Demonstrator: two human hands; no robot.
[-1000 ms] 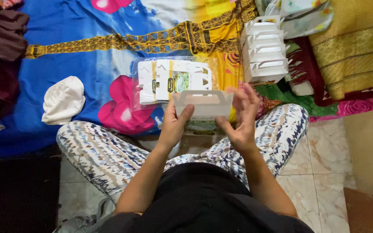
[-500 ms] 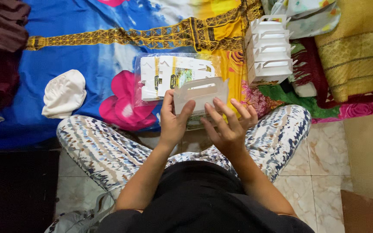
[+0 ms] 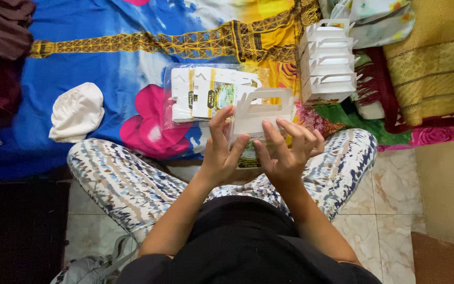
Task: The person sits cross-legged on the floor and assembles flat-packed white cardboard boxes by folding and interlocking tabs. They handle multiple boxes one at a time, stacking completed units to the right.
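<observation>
Above the patterned lap, both hands on a white cardboard carrier box

The left hand point(image 3: 220, 152) and right hand point(image 3: 286, 152) grip the white handled carton point(image 3: 262, 110) from below, fingers spread up its sides; it now stands higher and more upright than half a second ago, just in front of the bagged flat cartons point(image 3: 206, 92), with the stack of folded boxes point(image 3: 328, 60) to the right

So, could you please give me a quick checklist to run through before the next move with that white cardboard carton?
1. White cardboard carton with cut-out handle held by both hands: ok.
2. Left hand grips its left side: ok.
3. Right hand fingers spread behind it: ok.
4. Bottom flaps locked: cannot tell.
5. Clear bag of flat printed cartons within reach: ok.
6. Stack of finished white cartons upright: ok.
</observation>
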